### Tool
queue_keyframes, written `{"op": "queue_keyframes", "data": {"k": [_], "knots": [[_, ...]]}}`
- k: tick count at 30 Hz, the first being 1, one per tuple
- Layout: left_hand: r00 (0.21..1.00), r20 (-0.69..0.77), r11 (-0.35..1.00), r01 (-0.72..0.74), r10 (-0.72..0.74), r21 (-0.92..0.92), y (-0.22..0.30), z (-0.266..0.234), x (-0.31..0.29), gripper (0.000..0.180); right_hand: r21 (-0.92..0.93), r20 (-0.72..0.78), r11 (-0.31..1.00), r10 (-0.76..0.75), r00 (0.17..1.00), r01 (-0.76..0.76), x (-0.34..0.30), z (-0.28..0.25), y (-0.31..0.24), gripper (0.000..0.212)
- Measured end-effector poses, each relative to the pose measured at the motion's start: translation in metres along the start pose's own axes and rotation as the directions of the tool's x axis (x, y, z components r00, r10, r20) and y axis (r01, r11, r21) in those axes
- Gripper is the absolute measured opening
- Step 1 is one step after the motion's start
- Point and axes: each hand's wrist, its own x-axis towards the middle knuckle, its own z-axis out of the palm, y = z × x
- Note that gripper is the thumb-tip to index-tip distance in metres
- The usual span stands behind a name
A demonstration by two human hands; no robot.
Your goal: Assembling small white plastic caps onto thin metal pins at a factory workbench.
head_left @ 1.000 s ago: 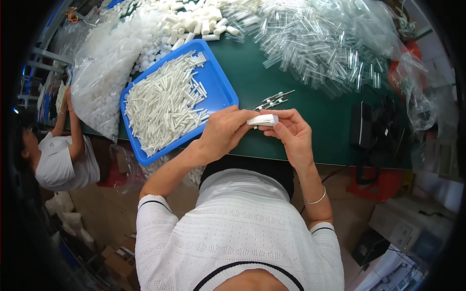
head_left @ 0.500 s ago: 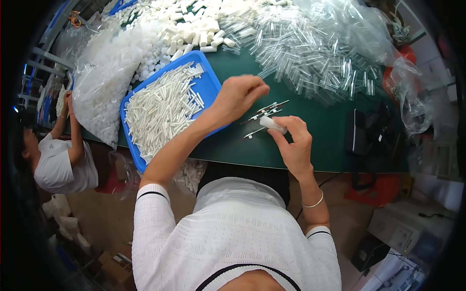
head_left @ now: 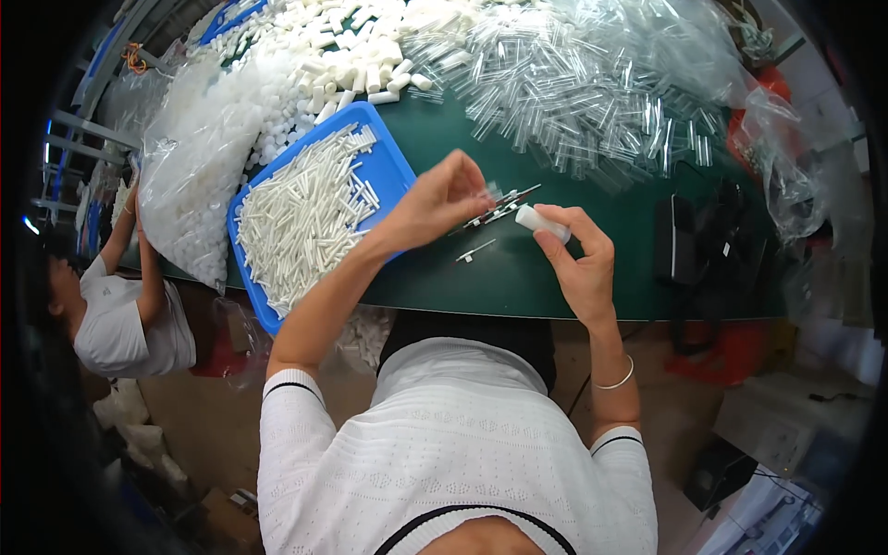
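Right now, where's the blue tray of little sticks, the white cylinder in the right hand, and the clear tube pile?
Blue tray [head_left: 384, 165], head view: bare floor.
White cylinder [head_left: 541, 223], head view: middle of its side.
Clear tube pile [head_left: 569, 104], head view: middle of the heap.

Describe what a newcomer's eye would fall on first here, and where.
Probably the glittering clear tubes heaped at the far right of the green table. Next, perhaps, the blue tray of thin white sticks at the person's left. Then the right hand, holding a white cylinder over the table.
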Motion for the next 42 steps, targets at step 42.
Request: {"op": "queue_keyframes", "data": {"k": [42], "knots": [[0.974,-0.103,0.953,-0.170,0.201,0.251,0.003,0.056,-0.102,0.014,0.282,0.358,0.893,0.241,0.902,-0.351,-0.050,0.030,-0.015,0.017]]}}
